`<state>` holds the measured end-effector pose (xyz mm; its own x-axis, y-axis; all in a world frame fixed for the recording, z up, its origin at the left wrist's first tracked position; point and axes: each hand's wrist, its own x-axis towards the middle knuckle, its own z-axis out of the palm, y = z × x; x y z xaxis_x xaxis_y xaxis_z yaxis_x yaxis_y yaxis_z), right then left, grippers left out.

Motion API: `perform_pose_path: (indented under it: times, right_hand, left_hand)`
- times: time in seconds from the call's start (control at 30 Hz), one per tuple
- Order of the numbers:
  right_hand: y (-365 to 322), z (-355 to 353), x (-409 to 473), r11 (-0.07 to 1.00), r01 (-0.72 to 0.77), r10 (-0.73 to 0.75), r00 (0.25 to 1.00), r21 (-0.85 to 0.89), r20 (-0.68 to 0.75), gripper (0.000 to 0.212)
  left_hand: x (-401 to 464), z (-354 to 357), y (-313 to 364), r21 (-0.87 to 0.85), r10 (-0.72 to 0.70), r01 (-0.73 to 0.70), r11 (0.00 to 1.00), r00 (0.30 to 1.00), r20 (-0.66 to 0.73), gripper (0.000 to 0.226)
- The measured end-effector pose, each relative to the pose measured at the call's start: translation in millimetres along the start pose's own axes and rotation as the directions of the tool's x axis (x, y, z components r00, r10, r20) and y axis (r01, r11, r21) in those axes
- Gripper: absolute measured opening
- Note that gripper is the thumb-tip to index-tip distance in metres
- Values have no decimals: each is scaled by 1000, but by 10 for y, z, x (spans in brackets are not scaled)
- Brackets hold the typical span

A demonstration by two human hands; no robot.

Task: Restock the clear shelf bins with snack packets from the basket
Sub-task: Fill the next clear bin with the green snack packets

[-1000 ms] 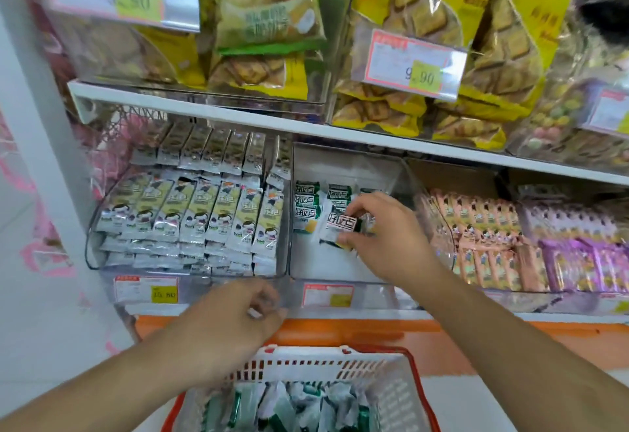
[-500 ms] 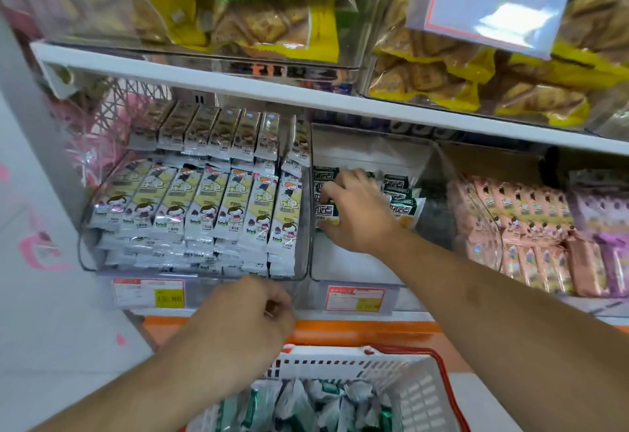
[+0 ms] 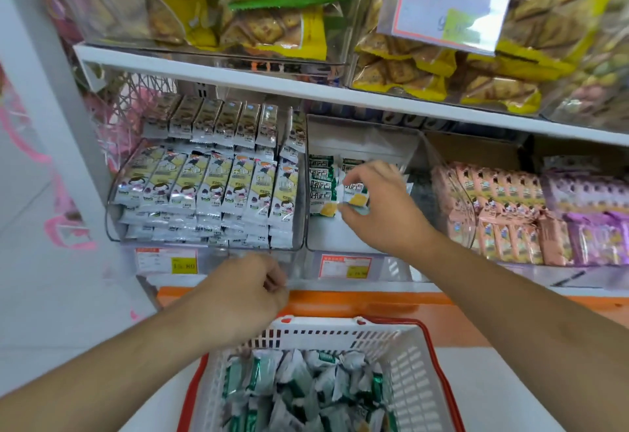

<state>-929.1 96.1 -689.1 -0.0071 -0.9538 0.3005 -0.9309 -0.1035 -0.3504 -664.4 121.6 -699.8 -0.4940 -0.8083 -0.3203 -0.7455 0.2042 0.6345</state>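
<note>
A green-and-white snack packet (image 3: 355, 197) is pinched in the right hand (image 3: 384, 208) inside the middle clear bin (image 3: 367, 138), drawn forward from the back rows where the hand lay a moment earlier, suggesting a new row. The left hand (image 3: 243, 298), fingers curled, what it grips unclear, stays above the basket (image 3: 412, 363), plenty left.

Right hand (image 3: 381, 207): half a second ago flat over the green packets at the bin's left side; now drawn slightly right and toward the bin's front, fingers pinching one green packet (image 3: 355, 197).
Green packet: now shows its yellow-orange end, just beside the standing row (image 3: 321, 183).
View: a second ago tilted higher onto the upper shelf; now lower, more of the basket (image 3: 405, 373) visible.
</note>
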Motion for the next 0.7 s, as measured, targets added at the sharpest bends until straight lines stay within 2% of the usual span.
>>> perform_pose_path:
  times: [0.07, 0.1, 0.13, 0.2, 0.3, 0.37, 0.4, 0.43, 0.47, 0.57, 0.7]
  right_hand:
    - [-179, -147, -359, 981, 82, -66, 993, 173, -97, 11]
    - [-270, -174, -558, 964, 125, -109, 991, 234, -81, 8]
    - [-338, -147, -761, 954, 151, -155, 988, 257, -5, 7]
    - [-366, 83, -1156, 976, 140, -185, 936, 168, 298, 3]
    - [-252, 685, -1659, 999, 49, -26, 717, -13, 697, 28]
    - [-195, 1091, -1878, 993, -14, 103, 552, -114, 827, 56]
    - [-170, 1279, -1944, 987, -42, 157, 494, -157, 855, 71]
    - [-158, 1444, -1976, 980, -95, 201, 468, -178, 861, 80]
    - [-157, 1589, -1981, 970, -164, 235, 472, -177, 850, 85]
    - [-158, 1992, -1998, 944, -303, 291, 568, -133, 770, 86]
    - [-162, 2366, -2044, 910, -378, 370, 567, -167, 736, 67]
  left_hand:
    - [-44, -28, -23, 78, -30, 26, 997, 998, 56, 9]
    - [-53, -28, -58, 137, -52, 41, 990, 996, 73, 12]
    - [-59, -8, -122, 192, -73, 56, 980, 994, 81, 14]
    - [-71, 84, -269, 272, -106, 81, 959, 991, 80, 17]
    - [-99, 310, -527, 382, -175, 135, 914, 982, 72, 27]
    - [-132, 474, -693, 404, -250, 199, 893, 965, 79, 49]
    - [-141, 573, -797, 411, -286, 221, 885, 953, 104, 56]
    - [-136, 680, -910, 412, -312, 232, 881, 940, 138, 61]
    - [-115, 794, -1021, 396, -350, 259, 881, 920, 177, 66]
    - [-75, 1095, -1230, 332, -449, 364, 870, 864, 230, 98]
    - [-46, 1230, -1222, 393, -441, 343, 853, 877, 192, 102]
